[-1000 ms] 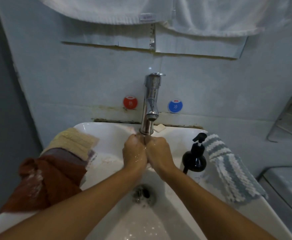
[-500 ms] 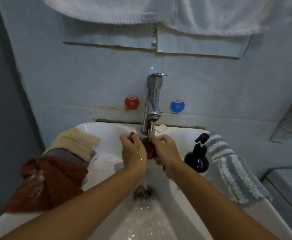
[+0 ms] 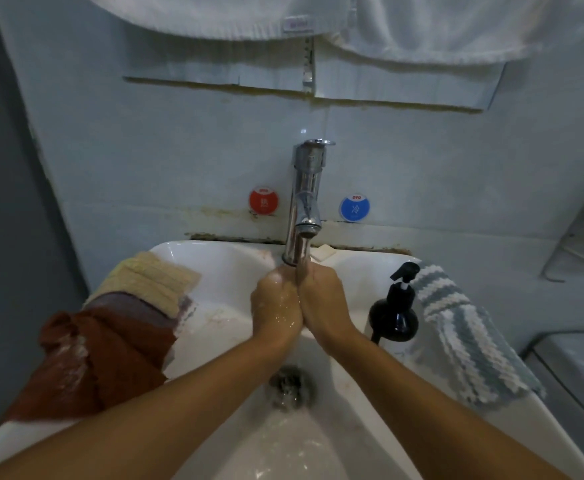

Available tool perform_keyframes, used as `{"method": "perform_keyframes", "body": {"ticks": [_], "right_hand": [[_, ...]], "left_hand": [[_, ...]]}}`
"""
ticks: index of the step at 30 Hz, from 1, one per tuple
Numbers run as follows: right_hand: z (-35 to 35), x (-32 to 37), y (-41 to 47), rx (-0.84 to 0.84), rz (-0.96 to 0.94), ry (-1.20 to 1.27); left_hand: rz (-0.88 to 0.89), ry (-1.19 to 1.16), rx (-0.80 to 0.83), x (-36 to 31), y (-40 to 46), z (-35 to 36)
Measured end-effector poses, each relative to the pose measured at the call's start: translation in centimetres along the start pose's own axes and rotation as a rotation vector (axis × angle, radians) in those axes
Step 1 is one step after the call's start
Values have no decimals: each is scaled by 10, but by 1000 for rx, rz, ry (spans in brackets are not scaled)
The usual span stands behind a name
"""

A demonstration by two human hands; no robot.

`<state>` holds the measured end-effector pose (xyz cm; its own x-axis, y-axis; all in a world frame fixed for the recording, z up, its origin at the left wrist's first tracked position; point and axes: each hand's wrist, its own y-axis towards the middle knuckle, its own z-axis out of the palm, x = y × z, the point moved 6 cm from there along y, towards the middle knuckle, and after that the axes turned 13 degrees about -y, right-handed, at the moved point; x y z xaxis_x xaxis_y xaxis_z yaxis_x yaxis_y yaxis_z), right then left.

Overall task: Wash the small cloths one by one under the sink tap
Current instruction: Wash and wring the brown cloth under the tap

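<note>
Directly beneath the tap (image 3: 305, 206), the left hand (image 3: 276, 308) and right hand (image 3: 323, 303) were pressed side by side with fingers curled inward, so that the running stream fell on the seam between them. No cloth showed between the palms; whether one was balled up inside them could not be told from this view, though the wringing posture suggested it. Holding the hands over the middle of the sink (image 3: 221, 268) let the runoff fall towards the drain (image 3: 292, 386) rather than over the rim.

On the left rim lay a stack of small cloths: a rust-brown cloth (image 3: 89, 362) streaked with what looked like suds, a grey cloth (image 3: 134, 306) partly under it, and a cream cloth (image 3: 152, 277) farthest back. Draped there, they were within reach of the left hand, probably waiting their turn. A blue-and-white striped cloth (image 3: 470, 334) hung alone over the right rim, just behind the black pump bottle (image 3: 394, 317), apart from the stack; this separation probably marked it as finished, though that is a judgement. A red sticker (image 3: 264, 200) and a blue sticker (image 3: 354, 207) flanked the tap on the wall, and white towels (image 3: 422, 26) hung above.
</note>
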<state>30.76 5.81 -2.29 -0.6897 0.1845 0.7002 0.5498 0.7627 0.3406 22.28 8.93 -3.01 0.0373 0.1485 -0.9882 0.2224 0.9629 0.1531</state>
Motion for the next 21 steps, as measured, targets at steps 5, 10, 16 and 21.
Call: {"method": "perform_keyframes", "body": {"ticks": [5,10,16,21], "right_hand": [[-5,3,0,-24,-21,-59],[4,-8,-7,36,143,169],[2,-13,-10,135,239,386],[0,5,-9,36,144,363]], "left_hand": [[-29,168,-51,1,8,-1],[-14,60,-92,-7,-4,-4],[235,-5,-99,-35,0,-6],[-184,-209,-34,-1,2,5]]}}
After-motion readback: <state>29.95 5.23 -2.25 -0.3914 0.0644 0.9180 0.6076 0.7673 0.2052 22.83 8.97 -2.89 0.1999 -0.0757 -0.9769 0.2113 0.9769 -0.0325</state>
